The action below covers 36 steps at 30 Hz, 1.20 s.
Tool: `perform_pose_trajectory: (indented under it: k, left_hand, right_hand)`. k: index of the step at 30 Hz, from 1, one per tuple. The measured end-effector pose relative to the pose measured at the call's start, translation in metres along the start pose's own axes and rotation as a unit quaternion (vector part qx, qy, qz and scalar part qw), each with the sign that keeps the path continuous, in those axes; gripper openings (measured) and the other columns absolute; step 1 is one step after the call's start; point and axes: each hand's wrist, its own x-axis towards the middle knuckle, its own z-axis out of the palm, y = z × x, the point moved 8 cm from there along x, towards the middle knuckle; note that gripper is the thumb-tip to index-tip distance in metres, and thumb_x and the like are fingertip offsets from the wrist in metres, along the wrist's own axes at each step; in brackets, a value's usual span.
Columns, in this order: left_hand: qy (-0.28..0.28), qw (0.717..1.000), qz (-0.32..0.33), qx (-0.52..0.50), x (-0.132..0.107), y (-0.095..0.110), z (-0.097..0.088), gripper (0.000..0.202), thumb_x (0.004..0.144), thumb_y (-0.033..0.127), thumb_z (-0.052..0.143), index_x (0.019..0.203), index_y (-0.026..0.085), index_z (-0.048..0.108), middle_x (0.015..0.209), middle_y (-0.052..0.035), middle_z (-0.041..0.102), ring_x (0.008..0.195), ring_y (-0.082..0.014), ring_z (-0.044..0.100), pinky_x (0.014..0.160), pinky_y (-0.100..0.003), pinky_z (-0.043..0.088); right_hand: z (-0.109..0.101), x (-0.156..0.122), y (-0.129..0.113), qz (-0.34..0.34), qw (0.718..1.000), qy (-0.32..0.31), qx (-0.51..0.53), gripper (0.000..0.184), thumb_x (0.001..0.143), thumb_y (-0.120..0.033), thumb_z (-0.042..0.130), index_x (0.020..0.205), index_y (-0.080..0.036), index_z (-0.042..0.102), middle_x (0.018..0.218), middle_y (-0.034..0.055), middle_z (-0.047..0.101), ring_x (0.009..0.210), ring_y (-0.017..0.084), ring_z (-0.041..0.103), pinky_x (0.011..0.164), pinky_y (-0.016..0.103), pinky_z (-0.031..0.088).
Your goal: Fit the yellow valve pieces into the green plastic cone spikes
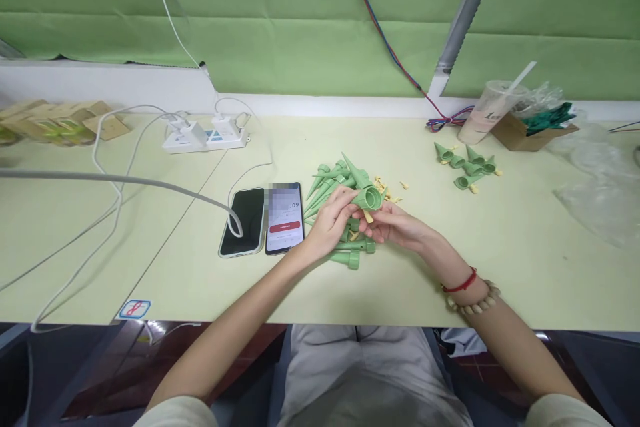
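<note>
My left hand (331,219) is closed around a green plastic watering spike (370,198), whose round threaded mouth faces up toward me. A small yellow valve (369,217) sticks out at the underside of that mouth. The curled fingers of my right hand (393,223) are at this valve; whether it sits in the spike's side is hard to see. Beneath and behind my hands lies a heap of similar green spikes (325,181), partly covered by them. Loose yellow valves (385,188) are scattered just beyond my right hand.
Several green spikes with yellow valves (470,165) lie at the right. Two phones (242,220) rest left of the heap, under a grey cable (150,178). Farther back are a power strip (207,138), a drink cup (487,113), a cardboard box (523,135) and plastic bags (597,197).
</note>
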Motion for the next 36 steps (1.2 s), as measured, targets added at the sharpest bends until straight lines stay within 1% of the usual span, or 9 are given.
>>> perform_pose_trajectory:
  k: [6,13,18,22,26,30,32,34,36]
  left_hand:
    - [-0.017,0.999,-0.025,-0.045,0.001,-0.004,0.001,0.031,0.086,0.039,0.034,0.080,0.018,0.057,0.084,-0.0057,0.057,0.082,-0.0167,0.052,0.078,-0.029,0.041]
    - [-0.016,0.999,-0.045,-0.016,0.001,-0.013,0.001,0.033,0.086,0.036,0.037,0.108,0.020,0.056,0.106,-0.0061,0.060,0.098,-0.0186,0.053,0.088,-0.034,0.041]
    - [-0.036,0.997,-0.056,-0.034,0.001,-0.009,0.002,0.033,0.086,0.037,0.037,0.103,0.019,0.059,0.092,-0.0068,0.064,0.085,-0.0183,0.058,0.078,-0.034,0.046]
    - [-0.066,0.996,-0.050,-0.025,0.001,-0.008,0.006,0.034,0.086,0.036,0.035,0.101,0.018,0.060,0.085,-0.0072,0.064,0.083,-0.0183,0.059,0.074,-0.032,0.047]
    - [-0.016,0.999,-0.016,0.045,0.000,-0.012,-0.001,0.032,0.087,0.031,0.035,0.109,0.020,0.057,0.095,-0.0072,0.064,0.085,-0.0176,0.059,0.075,-0.033,0.047]
    - [0.045,0.990,0.003,0.136,-0.004,-0.012,-0.006,0.031,0.086,0.029,0.039,0.110,0.021,0.056,0.099,-0.0069,0.063,0.090,-0.0183,0.058,0.079,-0.034,0.046]
    - [0.062,0.987,-0.013,0.147,-0.005,-0.013,-0.007,0.031,0.086,0.029,0.038,0.110,0.020,0.056,0.104,-0.0071,0.062,0.095,-0.0184,0.057,0.082,-0.033,0.045]
    - [0.072,0.988,-0.036,0.129,-0.005,-0.015,-0.008,0.032,0.087,0.029,0.037,0.110,0.019,0.057,0.102,-0.0068,0.063,0.094,-0.0176,0.057,0.081,-0.031,0.045]
    - [0.073,0.991,-0.055,0.098,-0.005,-0.017,-0.007,0.033,0.087,0.030,0.035,0.110,0.018,0.056,0.094,-0.0061,0.064,0.087,-0.0167,0.059,0.076,-0.030,0.046]
  right_hand:
    - [-0.003,0.000,-0.004,-0.030,0.999,0.014,-0.008,0.037,0.068,-0.052,0.060,0.081,-0.018,0.064,0.068,0.0022,0.062,0.058,0.009,0.057,0.045,0.017,0.045]
    - [-0.009,0.002,-0.001,-0.024,0.999,0.036,0.005,0.022,0.065,-0.035,0.069,0.076,-0.017,0.064,0.070,0.0007,0.062,0.057,0.007,0.056,0.046,0.015,0.046]
    - [-0.006,-0.001,0.002,-0.004,0.999,0.010,0.033,0.026,0.066,-0.038,0.067,0.080,-0.017,0.064,0.070,0.0023,0.063,0.057,0.010,0.057,0.045,0.018,0.047]
    - [-0.005,-0.003,0.006,0.028,0.999,0.004,0.036,0.027,0.060,-0.038,0.070,0.073,-0.016,0.063,0.068,0.0033,0.062,0.056,0.011,0.056,0.046,0.021,0.047]
    - [-0.014,0.000,0.000,0.003,0.998,0.056,0.006,0.023,0.058,-0.034,0.072,0.067,-0.017,0.060,0.069,0.0019,0.060,0.056,0.009,0.054,0.045,0.019,0.046]
    - [-0.031,-0.001,-0.019,-0.110,0.974,0.186,-0.069,0.029,0.053,-0.030,0.076,0.057,-0.017,0.051,0.065,-0.0020,0.056,0.054,0.007,0.052,0.046,0.018,0.048]
    - [-0.032,-0.004,-0.027,-0.157,0.957,0.223,-0.100,0.031,0.054,-0.031,0.076,0.053,-0.016,0.048,0.061,-0.0035,0.052,0.053,0.007,0.051,0.048,0.019,0.050]
    - [-0.029,-0.003,-0.027,-0.158,0.957,0.223,-0.094,0.028,0.056,-0.032,0.075,0.057,-0.016,0.052,0.061,-0.0039,0.051,0.053,0.006,0.051,0.049,0.019,0.051]
    - [-0.024,-0.001,-0.021,-0.120,0.971,0.195,-0.064,0.024,0.060,-0.033,0.073,0.068,-0.017,0.057,0.063,-0.0040,0.053,0.053,0.006,0.051,0.050,0.019,0.052]
